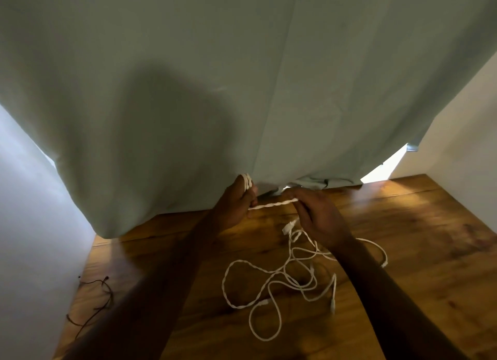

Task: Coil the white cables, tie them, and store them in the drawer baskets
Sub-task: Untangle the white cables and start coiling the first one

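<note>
Coiling begun only: a few turns of white cable (271,204) gripped in left hand (236,203), taut span pinched by right hand (320,217), remainder tangled loose on table (430,252), tying and storing outstanding, no drawer baskets visible.

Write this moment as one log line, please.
step: coiling | left hand: grips coil | right hand: pinches twisted white cable | loose cables: tangled on wooden table

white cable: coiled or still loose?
Mostly loose: white braided cable sprawls over the wooden table; few loops in left hand.
</note>
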Action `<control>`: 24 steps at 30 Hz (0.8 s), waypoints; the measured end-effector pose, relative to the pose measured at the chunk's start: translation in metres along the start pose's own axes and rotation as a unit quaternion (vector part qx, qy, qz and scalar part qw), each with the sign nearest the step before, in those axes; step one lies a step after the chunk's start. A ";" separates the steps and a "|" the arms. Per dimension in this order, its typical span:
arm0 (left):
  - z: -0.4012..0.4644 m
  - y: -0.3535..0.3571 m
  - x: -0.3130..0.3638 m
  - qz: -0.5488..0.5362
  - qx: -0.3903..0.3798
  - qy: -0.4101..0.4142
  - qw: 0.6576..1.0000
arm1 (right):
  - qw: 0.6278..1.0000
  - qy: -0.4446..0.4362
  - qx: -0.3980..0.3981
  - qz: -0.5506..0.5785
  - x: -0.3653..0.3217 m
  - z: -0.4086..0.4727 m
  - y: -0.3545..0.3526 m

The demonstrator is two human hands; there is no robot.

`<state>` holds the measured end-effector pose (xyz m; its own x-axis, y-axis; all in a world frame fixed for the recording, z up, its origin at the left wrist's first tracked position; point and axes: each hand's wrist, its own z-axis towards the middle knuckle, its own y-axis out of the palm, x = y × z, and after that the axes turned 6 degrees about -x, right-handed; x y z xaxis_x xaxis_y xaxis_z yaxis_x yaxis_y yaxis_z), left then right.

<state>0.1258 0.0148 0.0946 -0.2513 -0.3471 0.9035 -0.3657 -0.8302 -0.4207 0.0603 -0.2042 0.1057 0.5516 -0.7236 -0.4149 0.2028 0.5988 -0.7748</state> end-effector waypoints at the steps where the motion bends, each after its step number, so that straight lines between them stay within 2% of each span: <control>1: -0.003 0.003 0.000 -0.010 -0.018 -0.014 1.000 | 1.000 -0.003 0.003 -0.006 0.001 0.005 -0.003; 5: -0.014 0.013 0.008 -0.164 -0.056 -0.094 0.980 | 1.000 0.011 0.004 -0.017 0.005 0.024 -0.004; 8: -0.026 0.014 0.019 -0.212 -0.138 -0.104 0.962 | 1.000 0.016 0.003 -0.015 0.006 0.034 0.001; 10: -0.036 0.011 0.026 -0.258 -0.192 -0.092 0.942 | 0.999 0.029 -0.003 -0.017 0.008 0.037 0.004; 14: -0.046 0.011 0.031 -0.264 -0.254 -0.011 0.930 | 0.997 0.052 -0.056 -0.020 0.006 0.037 0.012; 16: -0.047 0.012 0.036 -0.287 -0.254 -0.011 0.924 | 0.996 0.049 -0.076 -0.013 0.004 0.035 0.019; 20: -0.042 0.010 0.037 -0.318 -0.207 -0.033 0.924 | 0.994 0.025 -0.089 0.060 0.000 0.029 0.027; 22: -0.040 0.007 0.033 -0.338 -0.195 -0.032 0.920 | 0.989 0.018 -0.079 0.121 -0.004 0.025 0.025; 24: -0.040 0.005 0.029 -0.362 -0.184 -0.038 0.913 | 0.969 0.056 -0.069 0.232 -0.010 0.023 0.020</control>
<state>0.0807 0.0184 0.1158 0.2341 0.1929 0.9529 -0.6914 -0.6560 0.3026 0.0769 -0.1766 0.1049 0.4651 -0.4242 -0.7770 -0.1599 0.8230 -0.5451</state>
